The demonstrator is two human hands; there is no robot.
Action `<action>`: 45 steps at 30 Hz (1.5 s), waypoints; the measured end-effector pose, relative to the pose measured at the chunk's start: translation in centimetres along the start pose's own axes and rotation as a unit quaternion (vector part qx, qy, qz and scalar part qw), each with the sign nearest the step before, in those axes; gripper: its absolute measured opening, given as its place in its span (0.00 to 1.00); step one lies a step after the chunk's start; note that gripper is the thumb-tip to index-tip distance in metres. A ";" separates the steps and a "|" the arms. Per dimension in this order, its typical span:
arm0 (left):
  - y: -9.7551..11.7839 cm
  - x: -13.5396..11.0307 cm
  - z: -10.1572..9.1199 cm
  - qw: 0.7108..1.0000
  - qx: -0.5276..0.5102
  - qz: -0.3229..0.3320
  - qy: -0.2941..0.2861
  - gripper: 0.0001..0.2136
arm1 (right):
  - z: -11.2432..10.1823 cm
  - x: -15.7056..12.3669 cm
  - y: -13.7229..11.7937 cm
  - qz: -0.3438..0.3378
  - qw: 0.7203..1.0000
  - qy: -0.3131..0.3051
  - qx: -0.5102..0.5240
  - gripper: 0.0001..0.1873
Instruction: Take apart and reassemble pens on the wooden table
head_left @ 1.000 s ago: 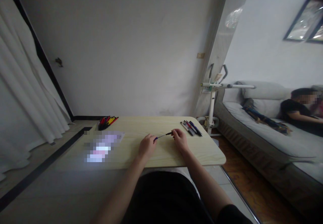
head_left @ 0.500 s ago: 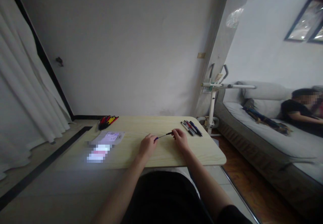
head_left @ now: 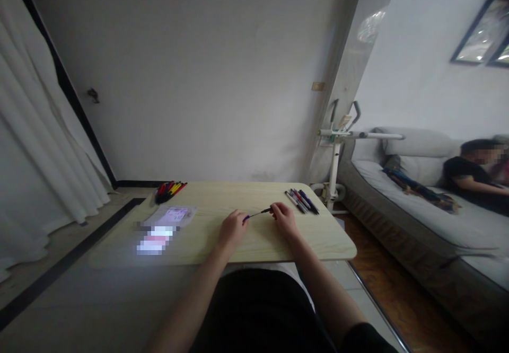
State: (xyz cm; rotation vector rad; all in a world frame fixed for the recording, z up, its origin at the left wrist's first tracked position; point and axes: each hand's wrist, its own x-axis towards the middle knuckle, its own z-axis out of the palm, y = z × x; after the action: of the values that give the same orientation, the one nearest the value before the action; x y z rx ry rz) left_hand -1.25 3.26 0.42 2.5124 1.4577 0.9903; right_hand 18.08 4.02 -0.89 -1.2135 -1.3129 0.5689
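A thin dark pen is held level just above the pale wooden table, near its middle. My left hand pinches the pen's blue left end. My right hand pinches its other end. Both hands rest with fingers closed on the pen. A row of several pens lies on the table just right of my right hand. A bundle of red, yellow and black pens lies at the far left corner.
A paper sheet lies left of my hands. A white exercise machine stands beyond the table's right corner. Another person sits on a grey sofa at the right. White curtains hang at the left.
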 end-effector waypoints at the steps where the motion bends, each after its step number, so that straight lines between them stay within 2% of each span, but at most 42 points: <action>1: 0.0 0.0 0.0 1.000 0.001 -0.002 0.002 0.07 | 0.0 0.0 0.0 0.000 1.000 0.002 -0.004 0.18; 11: 0.0 0.0 -0.1 1.000 0.005 -0.004 -0.001 0.07 | 0.0 -0.1 -0.1 -0.002 1.000 -0.001 -0.001 0.18; 35: 0.0 0.0 -0.1 1.000 -0.007 0.016 -0.001 0.07 | 0.3 -0.8 -1.3 -0.028 0.995 -0.092 -0.039 0.13; 41: 0.0 0.1 -0.1 1.000 0.002 0.005 -0.019 0.07 | 0.4 -0.8 -1.6 -0.020 0.993 -0.104 -0.044 0.13; 45: 0.2 0.1 -0.3 0.999 0.021 -0.009 -0.034 0.08 | 0.5 -0.9 -1.7 -0.039 0.992 -0.110 -0.041 0.12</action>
State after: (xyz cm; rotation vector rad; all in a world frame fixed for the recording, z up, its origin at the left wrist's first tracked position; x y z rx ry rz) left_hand -1.25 3.10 0.77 2.5296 1.4937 0.8722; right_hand 16.90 2.83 0.23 -1.1852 -1.5765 0.6101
